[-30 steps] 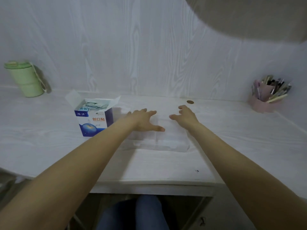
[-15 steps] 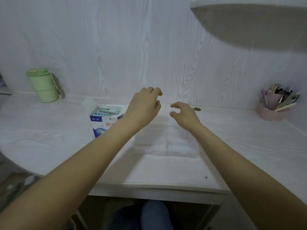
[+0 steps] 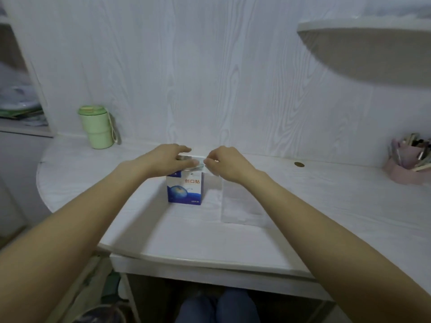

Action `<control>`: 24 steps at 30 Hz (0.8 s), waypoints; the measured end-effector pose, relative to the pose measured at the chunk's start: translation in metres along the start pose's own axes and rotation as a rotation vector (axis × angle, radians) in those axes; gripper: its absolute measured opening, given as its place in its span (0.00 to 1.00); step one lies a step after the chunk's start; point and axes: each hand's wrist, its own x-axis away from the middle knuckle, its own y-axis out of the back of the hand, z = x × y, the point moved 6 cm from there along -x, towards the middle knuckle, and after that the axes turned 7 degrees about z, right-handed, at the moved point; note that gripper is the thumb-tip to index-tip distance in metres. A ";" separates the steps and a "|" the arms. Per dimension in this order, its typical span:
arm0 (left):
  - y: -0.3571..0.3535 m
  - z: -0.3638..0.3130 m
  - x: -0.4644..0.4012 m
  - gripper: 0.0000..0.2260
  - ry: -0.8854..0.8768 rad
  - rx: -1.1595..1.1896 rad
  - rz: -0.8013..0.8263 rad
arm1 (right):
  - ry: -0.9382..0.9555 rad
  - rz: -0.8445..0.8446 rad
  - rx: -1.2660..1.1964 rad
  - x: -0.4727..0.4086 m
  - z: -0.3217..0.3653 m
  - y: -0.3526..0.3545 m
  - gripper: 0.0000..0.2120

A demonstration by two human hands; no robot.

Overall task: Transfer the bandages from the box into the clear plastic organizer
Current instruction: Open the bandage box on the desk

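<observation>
Both hands have come off the organizer, where they rested a second ago, and now meet over the open top of the box; my view has also swung left, so the box sits mid-frame.

From the head camera, my left hand [image 3: 166, 159] lies palm-down over the box's [image 3: 184, 191] left top edge, fingers gently bent on a white flap; I cannot tell whether they actually clamp it. My right hand [image 3: 225, 163] is curled, its fingertips [image 3: 206, 162] pinching at the right end of the bandages [image 3: 194, 167], a pale greenish bundle just showing above the box mouth. That bundle seems to run left to right between my hands, though most of it is hidden.

The box stands upright on the table [image 3: 233, 241], its blue and white front facing me. I can read red characters, 创口贴, above a globe picture; the smaller print is too blurred.

Touching or just beside the box's right side lies the clear plastic organizer [image 3: 243, 203], flat, with its long axis running away from me. Its compartments are hard to make out.

Bare tabletop stretches between the box and the rounded near edge. Well apart stand a green cup [image 3: 98, 128] at back left, a pink pen holder [image 3: 407, 163] at far right, and a small brown disc [image 3: 299, 164] near the wall. A shelf [image 3: 363, 25] overhangs at upper right.
</observation>
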 end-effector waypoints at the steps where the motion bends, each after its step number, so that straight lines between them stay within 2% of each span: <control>1: -0.002 0.004 0.001 0.31 -0.007 0.014 0.051 | -0.014 -0.004 0.023 -0.002 0.001 -0.001 0.13; 5: -0.009 0.013 -0.004 0.33 -0.069 -0.117 0.075 | -0.038 -0.024 0.111 -0.013 0.007 -0.002 0.10; 16: -0.009 0.013 -0.008 0.33 -0.115 -0.134 0.040 | -0.061 0.009 0.386 -0.043 0.035 -0.007 0.09; 24: -0.009 0.012 -0.010 0.33 -0.099 -0.124 0.019 | 0.087 -0.100 0.242 -0.036 0.028 0.002 0.06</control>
